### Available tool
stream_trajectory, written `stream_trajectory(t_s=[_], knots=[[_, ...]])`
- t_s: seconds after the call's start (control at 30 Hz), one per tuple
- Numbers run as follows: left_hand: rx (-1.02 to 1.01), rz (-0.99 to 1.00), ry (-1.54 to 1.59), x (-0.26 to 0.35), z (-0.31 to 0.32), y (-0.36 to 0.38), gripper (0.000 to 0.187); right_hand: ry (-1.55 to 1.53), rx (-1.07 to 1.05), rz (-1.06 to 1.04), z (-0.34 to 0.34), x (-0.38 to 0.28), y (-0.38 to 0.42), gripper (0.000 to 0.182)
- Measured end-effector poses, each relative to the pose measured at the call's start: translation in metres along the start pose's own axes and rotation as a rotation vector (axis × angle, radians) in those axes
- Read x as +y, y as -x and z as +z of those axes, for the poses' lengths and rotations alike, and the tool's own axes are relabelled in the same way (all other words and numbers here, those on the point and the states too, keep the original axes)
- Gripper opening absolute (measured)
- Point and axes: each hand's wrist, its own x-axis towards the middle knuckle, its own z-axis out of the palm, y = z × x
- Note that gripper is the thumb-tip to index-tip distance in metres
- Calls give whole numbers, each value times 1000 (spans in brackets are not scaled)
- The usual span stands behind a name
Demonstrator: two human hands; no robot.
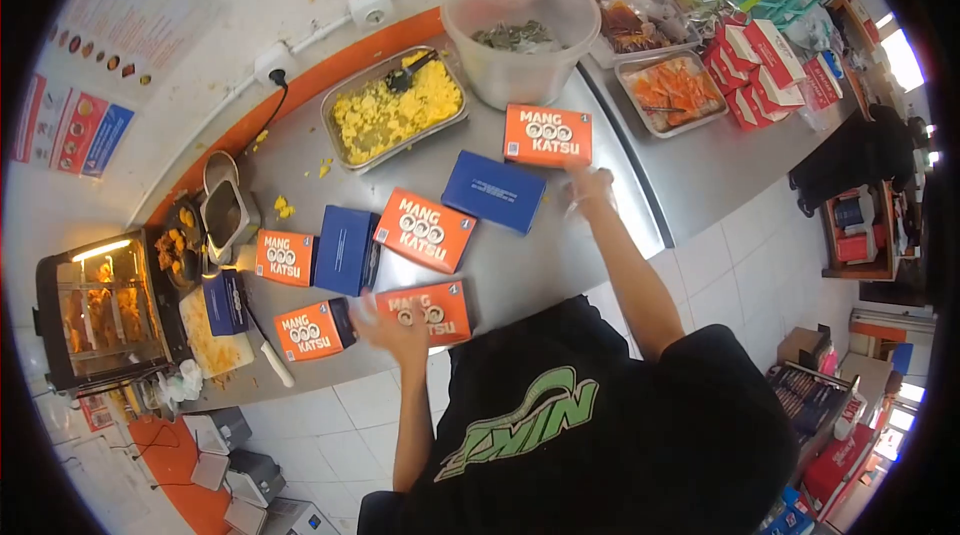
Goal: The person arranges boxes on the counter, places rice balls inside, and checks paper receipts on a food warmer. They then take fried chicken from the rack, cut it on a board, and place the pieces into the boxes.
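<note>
My left hand (pixel 397 332), in a clear plastic glove, is slightly blurred with its fingers apart. It is between an orange MANG KATSU box (pixel 440 307) and another orange box (pixel 308 331), overlapping the first one's left part. My right hand (pixel 590 189), also gloved, has loosely spread fingers close to the lower right corner of an orange box (pixel 548 135); whether they touch it I cannot tell. Between the hands lie a dark blue box (pixel 494 192) and an orange box (pixel 425 231). Further left are another blue box (pixel 345 250) and an orange box (pixel 285 258).
A metal tray of yellow scrambled egg (pixel 395 110) and a large plastic tub (pixel 520 35) stand along the wall. Right of them are a container of orange food (pixel 673 93) and stacked red-white boxes (pixel 755 70). A knife (pixel 272 355) lies near a lit display warmer (pixel 103 305).
</note>
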Motion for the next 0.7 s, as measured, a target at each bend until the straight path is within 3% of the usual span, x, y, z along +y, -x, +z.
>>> stream_trajectory(t_s=[0.03,0.07,0.13,0.2,0.27,0.3,0.37,0.47,0.6,0.67,0.7], knots=[[-72,174,384,36,12,-21,66,-78,-58,79,-1,-30,29,89],[-260,116,692,89,21,-41,53,-149,-116,161,-5,-49,45,86],[-383,520,830,176,74,-79,43,-160,-100,102,-7,-32,15,79],[-540,786,655,248,122,-101,55,-195,-75,35,-13,-21,-5,73],[-447,1042,227,285,175,-94,77,-79,-102,41,-29,-25,-21,55],[-441,1059,234,303,175,-98,77,-92,-89,34,-35,-29,-23,55],[-856,1011,34,337,163,-105,92,-220,-105,-100,-44,-35,-22,42],[-1038,1064,-124,358,165,-121,99,-83,-120,-87,-47,-34,-32,52],[-829,1222,-375,359,188,-107,103,-131,-146,-49,-42,-43,-22,47],[-646,1264,-402,353,190,-94,85,-130,-92,-69,-47,-41,-5,55],[-647,1264,-400,362,185,-113,85,-129,-91,-69,-53,-33,-6,55]])
